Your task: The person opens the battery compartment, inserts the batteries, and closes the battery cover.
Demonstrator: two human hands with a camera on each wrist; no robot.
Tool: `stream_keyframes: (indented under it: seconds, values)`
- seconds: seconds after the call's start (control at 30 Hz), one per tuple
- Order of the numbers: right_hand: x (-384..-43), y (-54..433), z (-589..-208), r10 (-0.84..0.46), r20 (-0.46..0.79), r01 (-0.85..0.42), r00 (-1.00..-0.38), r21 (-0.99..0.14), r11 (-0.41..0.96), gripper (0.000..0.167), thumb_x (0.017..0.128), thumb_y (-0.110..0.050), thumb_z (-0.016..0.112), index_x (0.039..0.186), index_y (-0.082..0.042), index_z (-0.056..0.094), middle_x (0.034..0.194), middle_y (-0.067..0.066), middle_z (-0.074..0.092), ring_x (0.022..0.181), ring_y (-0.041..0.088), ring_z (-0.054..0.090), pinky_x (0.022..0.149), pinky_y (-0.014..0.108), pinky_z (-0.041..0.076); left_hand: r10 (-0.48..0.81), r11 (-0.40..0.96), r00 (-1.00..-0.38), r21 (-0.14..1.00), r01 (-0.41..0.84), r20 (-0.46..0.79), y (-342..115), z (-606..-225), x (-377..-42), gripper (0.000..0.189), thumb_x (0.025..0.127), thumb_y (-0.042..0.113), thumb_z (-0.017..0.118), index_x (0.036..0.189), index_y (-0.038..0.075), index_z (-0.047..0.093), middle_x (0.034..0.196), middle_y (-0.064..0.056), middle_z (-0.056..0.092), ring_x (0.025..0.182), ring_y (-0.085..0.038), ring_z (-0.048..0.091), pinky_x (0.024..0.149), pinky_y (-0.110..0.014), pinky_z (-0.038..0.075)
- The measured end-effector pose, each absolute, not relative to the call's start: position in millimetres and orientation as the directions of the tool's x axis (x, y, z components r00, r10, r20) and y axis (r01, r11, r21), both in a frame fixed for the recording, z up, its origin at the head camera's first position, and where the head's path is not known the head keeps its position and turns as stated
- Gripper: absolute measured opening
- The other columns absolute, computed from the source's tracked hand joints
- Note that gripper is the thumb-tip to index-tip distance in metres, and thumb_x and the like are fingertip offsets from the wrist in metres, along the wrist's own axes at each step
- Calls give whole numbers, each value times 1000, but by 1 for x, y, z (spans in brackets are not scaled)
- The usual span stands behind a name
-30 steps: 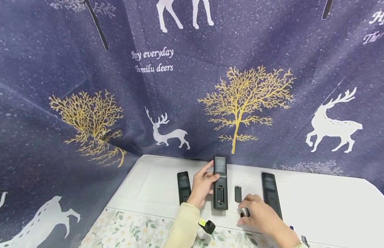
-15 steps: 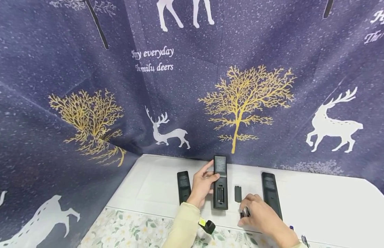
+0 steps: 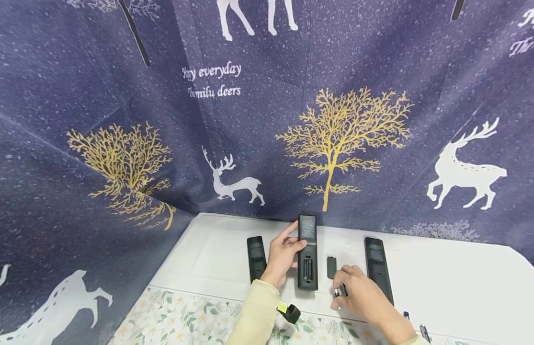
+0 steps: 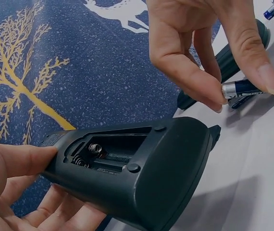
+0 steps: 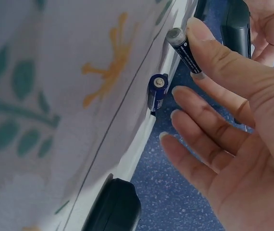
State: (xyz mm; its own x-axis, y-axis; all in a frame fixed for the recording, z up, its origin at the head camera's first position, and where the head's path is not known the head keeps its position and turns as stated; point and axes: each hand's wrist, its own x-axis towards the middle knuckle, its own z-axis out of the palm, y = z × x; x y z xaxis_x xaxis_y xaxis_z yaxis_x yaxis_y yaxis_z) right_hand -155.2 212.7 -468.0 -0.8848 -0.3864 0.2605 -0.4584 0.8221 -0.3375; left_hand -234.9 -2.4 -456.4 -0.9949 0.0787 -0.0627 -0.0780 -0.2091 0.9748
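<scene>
Pinching a small cylindrical battery of black and silver colour (image 5: 187,53) between thumb and index finger, the right hand (image 3: 359,290) is near a small black oblong cover (image 3: 332,267), which lies on the white surface (image 3: 448,292). The left hand (image 3: 281,256) grips a long black plastic remote control (image 3: 308,258) from its left side, and the uncovered compartment shows metal springs. This remote control is between the left hand and the cover.

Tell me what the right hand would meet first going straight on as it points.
Probably the small dark cover just ahead of the right hand, though height is unclear; it might pass above.
</scene>
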Motion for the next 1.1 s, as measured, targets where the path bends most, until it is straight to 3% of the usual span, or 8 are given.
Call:
stream_keyframes:
  seconds: [0.4,0.73,1.1]
  values:
    - [-156,213,-467,-417,301,-510,-857,-386,769,30,76,-12,94,85,-24,68,88,-16,70,83,5,60,67,27,57,68,-177,-996,982,-66,-54,-3,-454,-234,64,97,6,77,155,23,58,117,-9,69,81,-17,70,52,-30,57]
    - [-159,211,-465,-368,317,-486,-874,-568,664,20,85,-10,87,92,-17,70,85,-18,66,74,-3,59,64,25,57,66,-175,-997,983,-55,-44,-3,-452,-233,64,96,6,77,155,23,58,117,-10,70,81,-17,70,51,-27,55]
    - [-156,204,-459,-275,290,-399,-917,-672,624,13,93,-18,82,99,-16,70,90,-13,70,78,3,66,61,25,56,61,-172,-997,983,-62,-52,-3,-450,-231,63,96,7,77,154,24,60,117,-10,70,82,-17,70,51,-28,56]
